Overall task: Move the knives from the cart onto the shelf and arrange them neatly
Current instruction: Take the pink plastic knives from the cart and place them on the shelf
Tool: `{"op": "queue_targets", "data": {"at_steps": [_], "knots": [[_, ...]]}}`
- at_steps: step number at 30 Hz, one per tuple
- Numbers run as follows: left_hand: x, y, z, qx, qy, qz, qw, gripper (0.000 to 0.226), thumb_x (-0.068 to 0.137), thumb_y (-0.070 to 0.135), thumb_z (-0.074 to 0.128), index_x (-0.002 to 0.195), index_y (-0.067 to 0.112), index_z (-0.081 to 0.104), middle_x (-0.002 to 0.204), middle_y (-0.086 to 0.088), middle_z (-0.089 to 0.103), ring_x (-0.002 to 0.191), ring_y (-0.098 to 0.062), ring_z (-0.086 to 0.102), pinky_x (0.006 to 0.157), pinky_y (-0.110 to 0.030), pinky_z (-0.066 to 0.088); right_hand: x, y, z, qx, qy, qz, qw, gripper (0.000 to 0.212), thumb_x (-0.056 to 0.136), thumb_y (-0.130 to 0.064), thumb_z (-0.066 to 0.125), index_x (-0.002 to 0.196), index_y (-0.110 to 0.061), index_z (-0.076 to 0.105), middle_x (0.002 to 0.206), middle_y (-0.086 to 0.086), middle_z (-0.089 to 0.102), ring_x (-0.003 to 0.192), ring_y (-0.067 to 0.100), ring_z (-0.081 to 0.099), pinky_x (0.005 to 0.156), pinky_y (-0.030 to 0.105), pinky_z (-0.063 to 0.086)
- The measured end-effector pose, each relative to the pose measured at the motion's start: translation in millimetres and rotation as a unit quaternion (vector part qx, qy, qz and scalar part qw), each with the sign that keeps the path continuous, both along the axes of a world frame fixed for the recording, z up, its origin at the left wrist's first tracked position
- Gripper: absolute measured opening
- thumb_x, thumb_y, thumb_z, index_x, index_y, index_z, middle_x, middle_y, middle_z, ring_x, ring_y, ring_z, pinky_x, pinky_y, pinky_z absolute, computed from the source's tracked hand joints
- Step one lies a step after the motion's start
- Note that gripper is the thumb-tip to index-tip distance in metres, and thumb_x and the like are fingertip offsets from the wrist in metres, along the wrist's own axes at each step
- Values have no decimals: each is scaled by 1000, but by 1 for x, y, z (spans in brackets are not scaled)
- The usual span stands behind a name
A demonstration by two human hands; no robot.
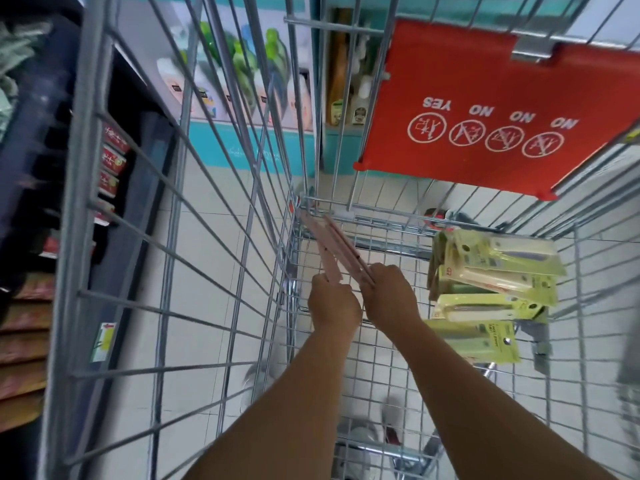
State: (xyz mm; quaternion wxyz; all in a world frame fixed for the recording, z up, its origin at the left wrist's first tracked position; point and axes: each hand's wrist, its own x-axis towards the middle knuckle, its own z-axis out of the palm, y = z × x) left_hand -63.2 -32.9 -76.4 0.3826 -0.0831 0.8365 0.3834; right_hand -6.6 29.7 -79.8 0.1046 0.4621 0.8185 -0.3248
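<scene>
Wire cart (221, 188) seen from above, white tiled floor (207, 271) below; store shelves (242, 81) beyond, red flap (485, 109) on the cart's far end. Green knife packs (491, 282) piled at cart's right. Pink packs (332, 247) gripped edge-on by both hands: left hand (332, 306) and right hand (389, 292) curled round their near ends. Both forearms extended down into cart.

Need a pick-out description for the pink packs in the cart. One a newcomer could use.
Start at the wire cart with the red flap at its far end. Look down into the basket's far left corner: both hands, left and right, grip the near ends of the pink packs, which slant up towards that corner. They are pink and held; the other packs are yellow-green and lie piled on the right.
</scene>
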Motion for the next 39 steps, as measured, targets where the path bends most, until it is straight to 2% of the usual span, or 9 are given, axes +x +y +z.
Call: {"op": "queue_targets", "data": {"at_steps": [5,12,15,19,22,27,31,35,39], "knots": [[-10,5,2,-11,18,-8,1000,9,92,16,53,101,14,53,88,1,59,70,-14,57,53,-23,42,2,1,1,-59,26,-16,998,18,92,-14,47,106,-14,58,92,7,62,90,29,58,67,27,34],[-18,4,-1,-57,6,-75,996,20,90,17,59,103,3,63,99,-12,69,76,-23,62,54,-25,45,3,5,5,-166,79,-43,982,11,89,-14,56,97,-15,63,90,10,65,83,30,62,65,33,45],[-15,4,7,-72,-16,-63,995,26,92,10,51,115,-1,58,112,-16,65,95,-29,63,67,-30,47,7,4,7,-192,95,-92,972,17,87,-11,56,101,-17,62,91,11,68,80,30,64,63,35,49],[-3,-7,21,-63,17,-60,996,29,96,8,40,125,2,42,119,-14,58,85,-24,50,68,-30,42,16,-10,11,-128,91,-84,984,25,89,-12,47,111,-22,53,83,2,63,71,24,59,60,31,44],[10,-17,36,-28,59,-90,994,33,97,3,30,129,10,35,108,0,57,73,-22,51,54,-28,39,27,-22,23,-88,109,-67,988,29,93,-14,41,120,-23,48,84,0,63,73,22,56,63,29,35],[29,-29,86,-22,90,-71,993,15,100,19,27,103,15,41,72,4,51,59,-11,49,45,-26,27,49,-35,65,-27,139,-65,988,31,95,-12,40,125,-21,44,79,-4,54,59,2,45,54,25,30],[41,-38,138,9,176,-100,979,13,103,30,26,94,23,33,67,11,46,56,-5,44,46,-26,29,61,-36,120,11,199,-61,978,38,95,-12,42,132,-19,44,99,4,60,75,16,52,61,24,30],[43,-44,203,66,251,-84,962,20,101,37,30,86,25,33,63,12,45,53,-6,43,44,-26,26,59,-34,188,50,262,-44,963,36,95,-13,41,129,-22,46,95,-4,56,76,15,51,67,24,32],[28,-56,271,128,314,-54,939,23,100,36,36,79,28,32,65,9,47,53,-2,45,42,-16,28,40,-41,261,80,325,-18,942,36,97,-15,40,133,-22,44,100,-7,55,83,13,53,72,25,36]]}}
